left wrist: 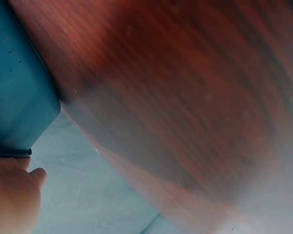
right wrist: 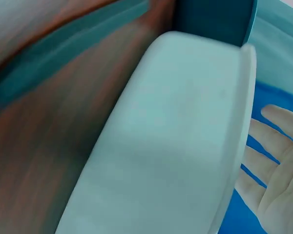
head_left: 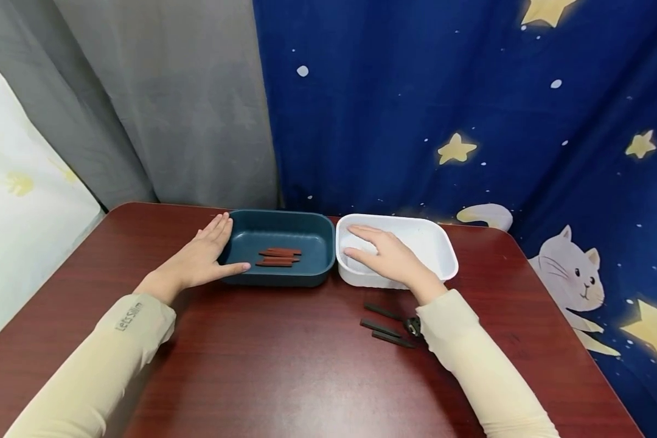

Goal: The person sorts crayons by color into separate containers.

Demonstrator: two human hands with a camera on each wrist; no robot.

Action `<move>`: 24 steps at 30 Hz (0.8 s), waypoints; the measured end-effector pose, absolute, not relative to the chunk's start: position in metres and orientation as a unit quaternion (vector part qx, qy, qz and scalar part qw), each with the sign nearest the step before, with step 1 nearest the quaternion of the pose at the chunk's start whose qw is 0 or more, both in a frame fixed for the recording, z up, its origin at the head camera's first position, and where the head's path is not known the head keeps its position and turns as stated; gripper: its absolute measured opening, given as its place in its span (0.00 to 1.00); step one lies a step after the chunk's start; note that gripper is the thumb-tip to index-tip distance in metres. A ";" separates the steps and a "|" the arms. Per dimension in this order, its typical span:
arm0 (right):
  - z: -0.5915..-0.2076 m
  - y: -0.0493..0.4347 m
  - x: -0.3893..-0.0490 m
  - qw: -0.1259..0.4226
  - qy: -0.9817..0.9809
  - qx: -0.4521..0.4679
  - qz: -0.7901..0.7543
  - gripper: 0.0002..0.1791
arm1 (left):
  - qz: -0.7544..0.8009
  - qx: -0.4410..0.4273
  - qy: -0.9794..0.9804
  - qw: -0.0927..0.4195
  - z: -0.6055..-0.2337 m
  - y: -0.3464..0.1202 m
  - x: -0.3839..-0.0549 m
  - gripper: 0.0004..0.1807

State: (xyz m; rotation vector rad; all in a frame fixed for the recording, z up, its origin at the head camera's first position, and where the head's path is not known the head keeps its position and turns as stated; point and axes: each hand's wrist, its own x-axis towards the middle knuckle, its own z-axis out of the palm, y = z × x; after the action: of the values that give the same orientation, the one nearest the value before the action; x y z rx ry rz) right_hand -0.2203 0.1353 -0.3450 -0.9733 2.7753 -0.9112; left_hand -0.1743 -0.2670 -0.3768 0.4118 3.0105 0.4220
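Against the left end of a dark teal container (head_left: pixel 276 280) lies my left hand (head_left: pixel 199 255), its fingers straight along the rim and its thumb reaching over the front edge. Several short reddish-brown sticks (head_left: pixel 278 258), some with tapered ends, lie inside that container. My right hand (head_left: pixel 389 258) hovers over the left part of a white container (head_left: pixel 369 278) with its fingers extended and nothing in its grasp. In the right wrist view, the fingers (right wrist: pixel 273 139) are spread beside the white container's rim. The left wrist view shows part of the left hand (left wrist: pixel 14 190) at the teal container's edge.
Several thin black sticks (head_left: pixel 380 328) lie on the reddish-brown table (head_left: pixel 263 365), near the right wrist. A small dark round device (head_left: pixel 413 326) shows at the right cuff. Behind the table hang a grey curtain (head_left: pixel 197 109) and a blue star-patterned curtain (head_left: pixel 372 121).
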 end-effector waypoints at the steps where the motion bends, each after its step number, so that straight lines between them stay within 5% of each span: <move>1: -0.346 0.143 -0.219 0.031 0.907 -0.310 -0.285 0.36 | 0.136 0.134 0.981 0.038 -0.377 -0.267 -0.174 0.62; 24: -0.373 0.275 -0.211 0.039 0.970 -0.186 -0.150 0.59 | 0.131 0.131 0.981 0.050 -0.375 -0.267 -0.176 0.62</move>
State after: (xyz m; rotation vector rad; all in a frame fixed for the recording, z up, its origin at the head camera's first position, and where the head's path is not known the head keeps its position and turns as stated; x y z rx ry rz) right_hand -0.2107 0.2746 -0.3730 -0.5694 2.9757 -0.4602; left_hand -0.1759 -0.2669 -0.3748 0.3988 2.9894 0.3994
